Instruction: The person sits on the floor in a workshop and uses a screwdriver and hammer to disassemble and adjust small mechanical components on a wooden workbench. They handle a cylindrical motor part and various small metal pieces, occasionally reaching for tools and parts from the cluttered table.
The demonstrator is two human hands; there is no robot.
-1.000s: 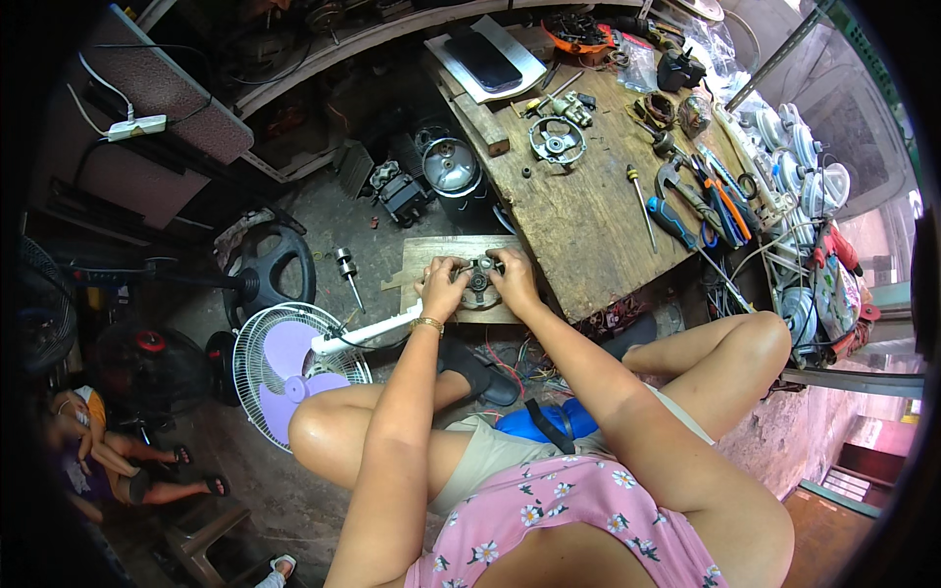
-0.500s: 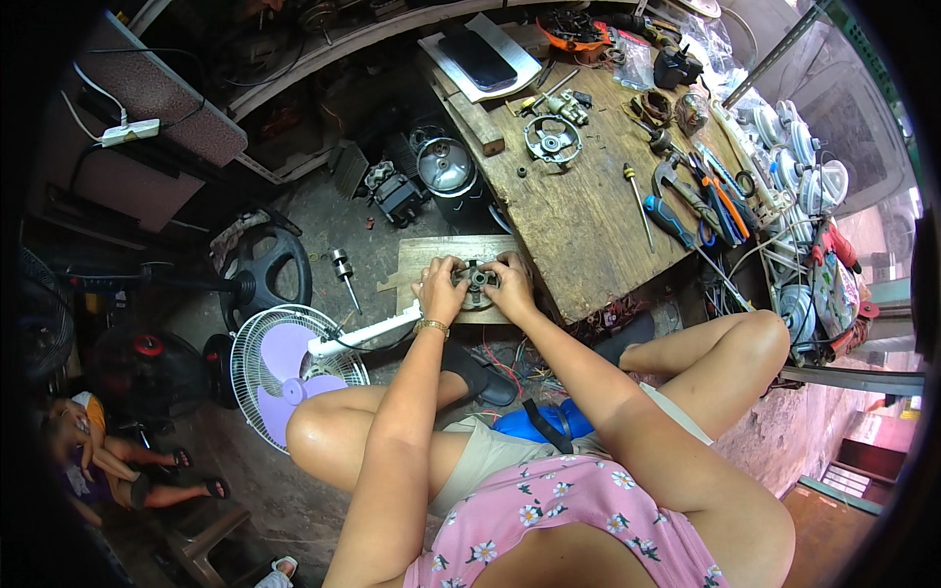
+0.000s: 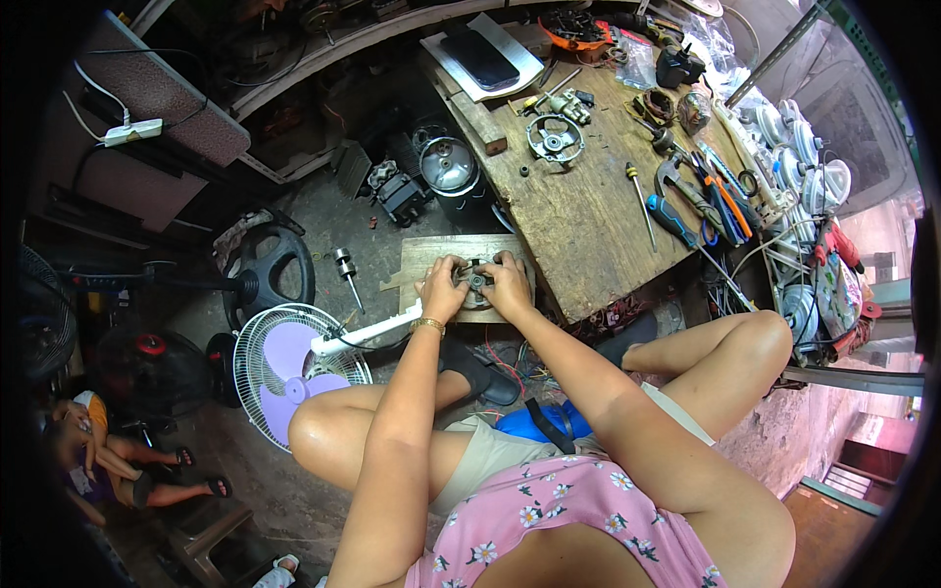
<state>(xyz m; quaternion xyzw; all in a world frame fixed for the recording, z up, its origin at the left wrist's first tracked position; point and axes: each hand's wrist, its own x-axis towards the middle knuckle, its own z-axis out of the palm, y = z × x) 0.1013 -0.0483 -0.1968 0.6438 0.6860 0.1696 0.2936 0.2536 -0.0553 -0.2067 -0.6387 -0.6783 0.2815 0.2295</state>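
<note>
A round, dark grey metal motor housing with a raised centre lies on a flat wooden board. My left hand grips its left side, fingers curled in and thumb on the part. From the other side my right hand holds it too, fingers bent and thumb near the centre. The fingers of both hands hide much of the housing's rim. Just left of the board, a metal shaft with a rotor lies on the floor.
A wooden workbench at right bears another open motor housing, a screwdriver, a hammer, pliers and a phone. A white-and-purple fan lies by my left knee. Another person sits far left.
My right hand's fingers and thumb have shifted slightly over the housing, covering more of its right side. My left hand stays in nearly the same place.
</note>
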